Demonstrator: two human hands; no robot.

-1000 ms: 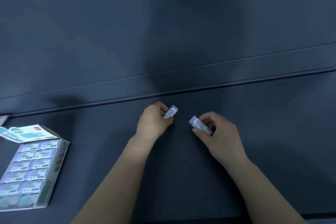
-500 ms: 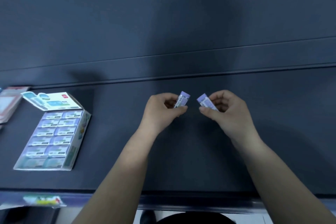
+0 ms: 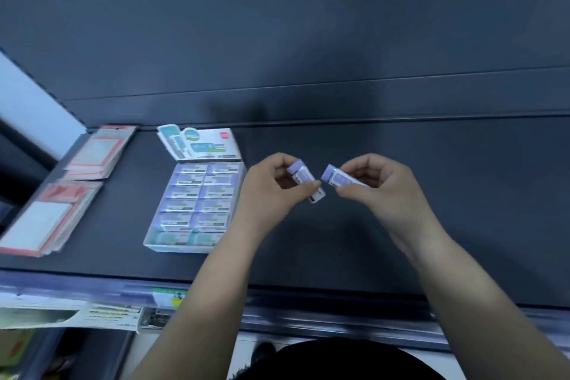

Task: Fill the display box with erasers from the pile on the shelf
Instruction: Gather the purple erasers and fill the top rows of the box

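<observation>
Above a dark matte shelf (image 3: 431, 225), the left hand (image 3: 265, 191) and right hand (image 3: 385, 191) each pinch a small sleeved eraser (image 3: 303, 182), the second eraser (image 3: 337, 177) just beside it. Light, stiff blocks, likely best gripped by their long sides. Just left, the cardboard display box (image 3: 148, 243) sits nearly full, lid flap raised.

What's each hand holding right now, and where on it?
The left hand pinches one eraser around its middle. The right hand pinches a second eraser by its rear end.
</observation>
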